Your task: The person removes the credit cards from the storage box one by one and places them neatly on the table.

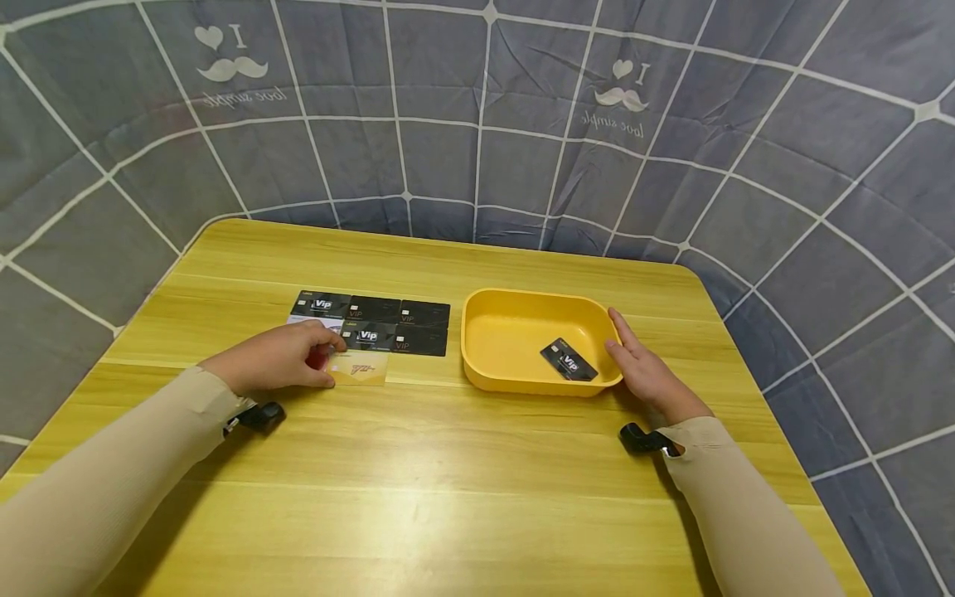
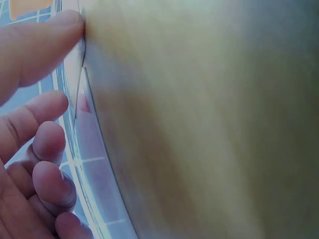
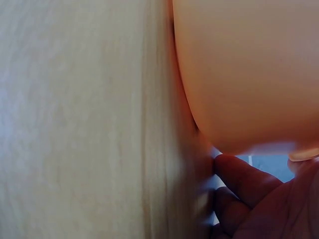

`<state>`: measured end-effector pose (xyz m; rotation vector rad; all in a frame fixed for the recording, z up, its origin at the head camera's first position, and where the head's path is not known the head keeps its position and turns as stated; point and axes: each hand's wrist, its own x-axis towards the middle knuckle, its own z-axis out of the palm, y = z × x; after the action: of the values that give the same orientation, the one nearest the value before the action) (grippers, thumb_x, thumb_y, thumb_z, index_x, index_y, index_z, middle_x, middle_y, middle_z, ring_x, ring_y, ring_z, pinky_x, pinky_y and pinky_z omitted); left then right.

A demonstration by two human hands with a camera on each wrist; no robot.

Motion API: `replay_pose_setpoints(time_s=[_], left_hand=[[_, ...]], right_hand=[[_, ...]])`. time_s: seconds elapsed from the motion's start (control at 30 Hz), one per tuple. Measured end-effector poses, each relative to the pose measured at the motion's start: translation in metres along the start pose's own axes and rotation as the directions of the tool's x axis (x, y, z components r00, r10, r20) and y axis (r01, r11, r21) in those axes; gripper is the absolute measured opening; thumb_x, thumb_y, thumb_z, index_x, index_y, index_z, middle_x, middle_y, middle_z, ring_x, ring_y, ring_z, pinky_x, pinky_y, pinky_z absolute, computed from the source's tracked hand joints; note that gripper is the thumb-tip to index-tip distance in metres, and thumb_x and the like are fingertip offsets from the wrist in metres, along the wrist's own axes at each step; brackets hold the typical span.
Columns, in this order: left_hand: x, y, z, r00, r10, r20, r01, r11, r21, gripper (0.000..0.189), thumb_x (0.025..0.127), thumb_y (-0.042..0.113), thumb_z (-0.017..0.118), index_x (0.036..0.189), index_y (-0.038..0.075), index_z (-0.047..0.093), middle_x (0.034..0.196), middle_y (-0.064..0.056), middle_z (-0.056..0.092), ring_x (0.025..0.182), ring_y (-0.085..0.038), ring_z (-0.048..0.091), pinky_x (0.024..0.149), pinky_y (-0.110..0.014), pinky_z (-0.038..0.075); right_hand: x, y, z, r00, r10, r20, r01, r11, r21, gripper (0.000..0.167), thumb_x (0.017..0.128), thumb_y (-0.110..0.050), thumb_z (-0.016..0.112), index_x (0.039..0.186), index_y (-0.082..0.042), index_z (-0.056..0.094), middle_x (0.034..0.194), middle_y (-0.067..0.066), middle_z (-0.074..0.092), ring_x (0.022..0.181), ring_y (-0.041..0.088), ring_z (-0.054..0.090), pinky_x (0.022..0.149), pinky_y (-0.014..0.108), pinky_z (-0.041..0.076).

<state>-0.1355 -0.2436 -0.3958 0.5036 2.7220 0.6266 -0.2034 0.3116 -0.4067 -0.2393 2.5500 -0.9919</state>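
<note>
My left hand [image 1: 287, 358] is over the left end of the lowest row of cards, thumb and forefinger at opposite long edges of a reddish card [image 1: 319, 361] mostly hidden beneath it. Against that card lies a gold card [image 1: 363, 369]. In the left wrist view the thumb [image 2: 55, 30] meets a card edge while the other fingers curl loosely. My right hand [image 1: 649, 373] holds the right end of a yellow plastic basin [image 1: 515, 383], thumb over the rim, fingers along the outer wall. Inside the basin lies one black Vip card [image 1: 569, 360].
Above the gold card, black cards [image 1: 423, 313] lie edge to edge in two rows, with a pale purple card [image 1: 317, 321] at the lower left. The wood-grain table [image 1: 418, 489] ends at the back against a grey checked curtain [image 1: 440, 157].
</note>
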Motion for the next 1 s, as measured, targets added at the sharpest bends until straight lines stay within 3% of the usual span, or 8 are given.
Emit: replay_pose_setpoints(time_s=[0.53,0.8,1.0], left_hand=[[0.003,0.009,-0.004,0.999,-0.04,0.026,0.04,0.999,-0.004,0.041,0.09,0.027,0.084,0.127,0.013,0.073,0.095,-0.002,0.056,0.085,-0.018,0.052,0.076,-0.035,0.044],[0.005,0.014,-0.005,0.998,-0.06,0.031,0.06,0.998,-0.019,0.042,0.09,0.026,0.085,0.127,0.012,0.073,0.096,-0.002,0.057,0.085,-0.018,0.053,0.076,-0.035,0.045],[0.007,0.018,-0.005,0.997,-0.069,0.031,0.069,0.997,-0.025,0.042,0.09,0.026,0.084,0.127,0.012,0.073,0.095,-0.002,0.056,0.085,-0.018,0.053,0.076,-0.035,0.044]], right_hand=[[0.002,0.0,-0.004,1.0,0.012,0.01,-0.013,1.0,0.02,0.067,0.114,-0.048,0.029,0.168,-0.039,-0.011,0.178,0.011,-0.002,0.162,0.048,0.006,0.127,0.067,0.008],[0.007,0.005,-0.011,0.999,-0.048,0.015,0.047,0.999,0.011,0.067,0.115,-0.045,0.028,0.17,-0.031,-0.009,0.178,0.014,-0.001,0.162,0.047,0.007,0.127,0.066,0.009],[0.01,0.006,-0.017,0.999,-0.042,0.024,0.042,0.999,0.007,0.068,0.115,-0.048,0.027,0.169,-0.032,-0.01,0.178,0.011,-0.002,0.162,0.046,0.005,0.128,0.066,0.007]])
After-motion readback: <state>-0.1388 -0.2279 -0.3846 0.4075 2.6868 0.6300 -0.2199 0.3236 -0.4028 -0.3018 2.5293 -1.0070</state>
